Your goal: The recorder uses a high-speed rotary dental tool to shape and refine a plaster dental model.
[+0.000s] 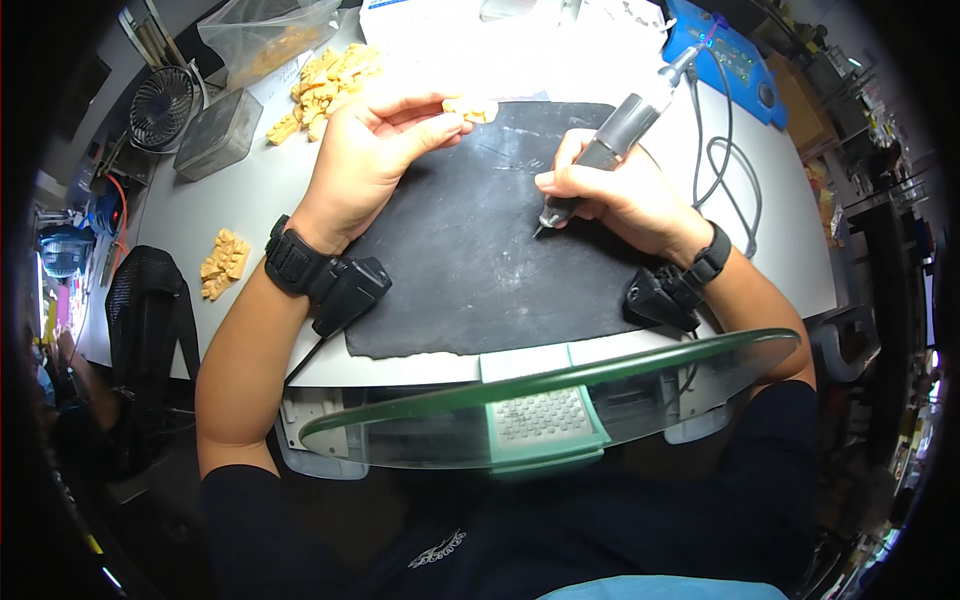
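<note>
My left hand [368, 150] pinches a small yellowish carved piece [480, 110] between thumb and fingers, above the far edge of a black mat [450, 270]. Wrapped around a grey rotary tool handpiece [622, 130], my right hand [635, 195] holds it tilted like a pen. The handpiece's thin tip points down over the mat, apart from the piece; whether it touches the mat I cannot tell. A heap of similar yellowish pieces [335, 80] lies beyond my left hand. Several more pieces [224, 262] lie together left of my left forearm.
A blue control box [735, 65] stands at the far right, with a looping black cable [757, 195] nearby. At the far left are a clear bag [270, 35], a grey box [218, 135] and a fan [163, 105]. A clear pane [420, 425] spans the near edge.
</note>
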A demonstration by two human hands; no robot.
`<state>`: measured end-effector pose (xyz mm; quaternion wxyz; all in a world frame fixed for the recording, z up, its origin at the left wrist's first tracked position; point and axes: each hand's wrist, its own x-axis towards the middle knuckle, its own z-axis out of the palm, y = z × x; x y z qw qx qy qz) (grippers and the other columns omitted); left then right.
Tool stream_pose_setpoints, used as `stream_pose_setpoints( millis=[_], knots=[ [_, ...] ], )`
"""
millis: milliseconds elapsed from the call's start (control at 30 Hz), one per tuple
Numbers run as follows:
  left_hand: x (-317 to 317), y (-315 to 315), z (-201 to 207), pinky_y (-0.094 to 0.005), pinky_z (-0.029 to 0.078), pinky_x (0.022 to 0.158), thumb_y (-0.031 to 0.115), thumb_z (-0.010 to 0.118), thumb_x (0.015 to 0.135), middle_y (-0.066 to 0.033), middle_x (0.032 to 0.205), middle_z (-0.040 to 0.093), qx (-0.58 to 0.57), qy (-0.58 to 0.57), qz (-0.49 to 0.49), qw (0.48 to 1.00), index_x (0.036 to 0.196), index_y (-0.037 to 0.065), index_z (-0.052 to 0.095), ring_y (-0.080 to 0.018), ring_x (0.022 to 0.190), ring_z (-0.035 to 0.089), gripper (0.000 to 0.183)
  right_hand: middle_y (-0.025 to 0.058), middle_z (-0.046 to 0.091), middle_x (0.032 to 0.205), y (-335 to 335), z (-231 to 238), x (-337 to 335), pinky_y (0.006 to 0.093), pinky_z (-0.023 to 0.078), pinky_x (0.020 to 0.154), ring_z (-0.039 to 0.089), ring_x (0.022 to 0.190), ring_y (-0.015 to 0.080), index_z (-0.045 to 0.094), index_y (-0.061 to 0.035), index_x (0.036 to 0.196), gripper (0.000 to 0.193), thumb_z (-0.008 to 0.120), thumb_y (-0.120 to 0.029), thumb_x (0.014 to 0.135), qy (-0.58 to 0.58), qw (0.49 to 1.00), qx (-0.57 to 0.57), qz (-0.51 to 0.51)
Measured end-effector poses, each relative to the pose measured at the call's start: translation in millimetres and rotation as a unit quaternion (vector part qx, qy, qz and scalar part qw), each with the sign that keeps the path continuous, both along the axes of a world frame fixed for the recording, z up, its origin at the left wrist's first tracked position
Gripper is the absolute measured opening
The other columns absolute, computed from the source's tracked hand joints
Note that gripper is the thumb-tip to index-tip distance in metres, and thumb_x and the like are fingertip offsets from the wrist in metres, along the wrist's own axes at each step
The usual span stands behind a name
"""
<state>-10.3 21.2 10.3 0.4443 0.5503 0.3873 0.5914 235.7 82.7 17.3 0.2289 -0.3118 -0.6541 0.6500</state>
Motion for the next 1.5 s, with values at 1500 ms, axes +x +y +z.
stream_pose_setpoints(
  millis=[1500],
  knots=[
    [1.1,-1.6,0.7,-0.0283,0.052,0.088,0.002,0.059,0.09,-0.018,0.112,0.063,-0.05,0.066,-0.036,0.996,0.119,-0.003,0.056,-0.0187,0.098,0.064,0.03,0.0013,0.058,0.067,3.8,-1.6,-0.5,0.0208,0.042,0.052,0.057,0.057,0.0103,0.056,-0.007,0.074,0.018,0.07,-0.014,0.081,0.05,0.998,-0.028,0.018]
  ],
)
